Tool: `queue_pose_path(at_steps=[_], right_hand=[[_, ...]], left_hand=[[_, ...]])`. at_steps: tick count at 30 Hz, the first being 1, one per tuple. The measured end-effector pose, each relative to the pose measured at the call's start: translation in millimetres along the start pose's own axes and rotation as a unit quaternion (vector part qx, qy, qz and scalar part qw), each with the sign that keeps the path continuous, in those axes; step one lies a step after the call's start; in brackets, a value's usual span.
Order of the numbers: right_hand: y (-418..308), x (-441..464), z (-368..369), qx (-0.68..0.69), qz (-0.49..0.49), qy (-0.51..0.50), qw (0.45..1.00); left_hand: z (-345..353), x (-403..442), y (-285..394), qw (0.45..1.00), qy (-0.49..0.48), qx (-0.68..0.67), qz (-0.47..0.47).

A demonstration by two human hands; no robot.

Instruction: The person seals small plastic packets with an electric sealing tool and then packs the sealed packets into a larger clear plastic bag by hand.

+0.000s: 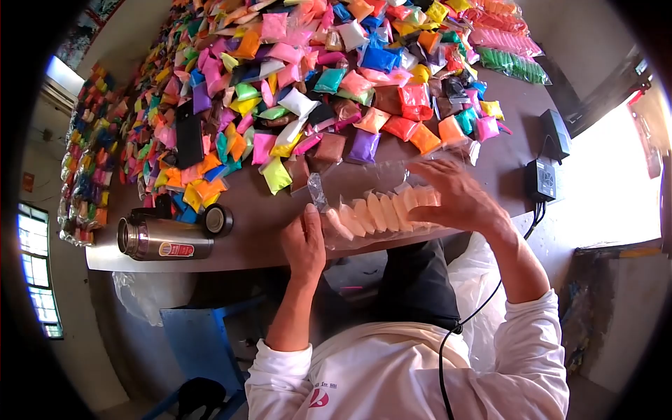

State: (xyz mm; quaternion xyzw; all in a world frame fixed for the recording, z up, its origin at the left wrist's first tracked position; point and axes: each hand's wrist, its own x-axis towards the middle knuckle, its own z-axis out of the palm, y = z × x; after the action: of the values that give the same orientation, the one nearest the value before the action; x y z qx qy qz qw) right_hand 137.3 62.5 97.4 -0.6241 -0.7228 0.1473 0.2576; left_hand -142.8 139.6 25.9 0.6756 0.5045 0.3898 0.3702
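At the table's front edge lies a clear plastic bag [316,190] with a row of pale peach packets [381,212] standing side by side in it. My left hand [305,241] is closed at the left end of the bag, its thumb up against the plastic; the fingers seem to pinch the bag's edge. Over the right end of the row is my right hand [458,196], its fingers apart and curved above the last packets. Whether its fingertips touch them is hard to see.
A big heap of colourful small packets [364,145] covers the table's far side, with a black phone [189,136] on it. To the left lie a steel flask [164,239] and its lid [218,220]. Filled bags [514,64] lie far right, near a black box [542,180] with cables.
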Motion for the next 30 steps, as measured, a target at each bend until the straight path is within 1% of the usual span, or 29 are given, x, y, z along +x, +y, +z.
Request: queue_pose_path(at_steps=[1,2,3,5,6,7,9,10,12,13,15,16,18,19,21,22,25,29,30], right_hand=[[-5,4,7,0.005,0.015,-0.017,1.0],[-6,8,16,-0.003,-0.017,0.003,1.0],[-8,12,18,-0.002,-0.019,0.003,1.0],[-12,20,21,0.044,-0.012,-0.131,0.99],[-11,21,25,0.055,-0.023,-0.108,0.992],[-10,21,23,0.056,-0.025,-0.109,0.992],[-10,24,15,0.064,0.049,-0.199,0.977],[-11,24,16,0.064,0.05,-0.2,0.976],[-13,26,18,0.017,-0.008,-0.15,0.988],[-17,27,18,0.017,-0.008,-0.15,0.988],[-33,32,21,0.038,-0.014,-0.114,0.993],[-39,36,25,0.038,-0.014,-0.114,0.993],[-49,45,33,0.057,-0.035,-0.165,0.984],[-54,49,37,0.058,-0.037,-0.165,0.984],[-62,57,42,0.079,-0.034,-0.221,0.971],[-62,59,45,0.082,-0.036,-0.221,0.971],[-59,65,52,0.102,0.013,-0.313,0.944],[-52,60,60,0.101,0.011,-0.313,0.944],[-55,54,64,0.083,-0.056,-0.197,0.975]], left_hand=[[0,0,2,1.0,-0.003,-0.015,-0.013],[3,-1,2,1.0,0.019,-0.017,0.001],[2,-2,1,1.0,0.021,-0.015,0.001],[-1,-5,-1,1.0,0.0,-0.017,-0.015],[2,-7,-4,0.999,0.016,-0.048,-0.015],[1,-9,-7,0.999,0.019,-0.048,-0.016],[0,-13,-11,0.997,-0.02,-0.075,-0.021],[-1,-14,-7,0.999,-0.021,-0.038,-0.002],[-2,-17,-6,0.999,-0.036,-0.022,0.014],[-3,-17,-4,0.998,-0.051,-0.005,0.03],[-3,-18,2,0.998,-0.047,0.0,0.031],[-2,-18,3,0.999,-0.028,-0.008,0.034],[0,-19,3,0.999,-0.007,-0.016,0.038],[0,-20,1,0.999,-0.003,-0.01,0.038],[1,-19,-2,0.999,0.003,-0.002,0.039],[0,-19,-4,0.999,0.003,0.001,0.042],[-2,-20,-5,0.999,0.001,0.007,0.047],[-1,-21,-1,0.999,-0.002,0.005,0.048],[-1,-21,-1,0.999,-0.005,0.004,0.04]])
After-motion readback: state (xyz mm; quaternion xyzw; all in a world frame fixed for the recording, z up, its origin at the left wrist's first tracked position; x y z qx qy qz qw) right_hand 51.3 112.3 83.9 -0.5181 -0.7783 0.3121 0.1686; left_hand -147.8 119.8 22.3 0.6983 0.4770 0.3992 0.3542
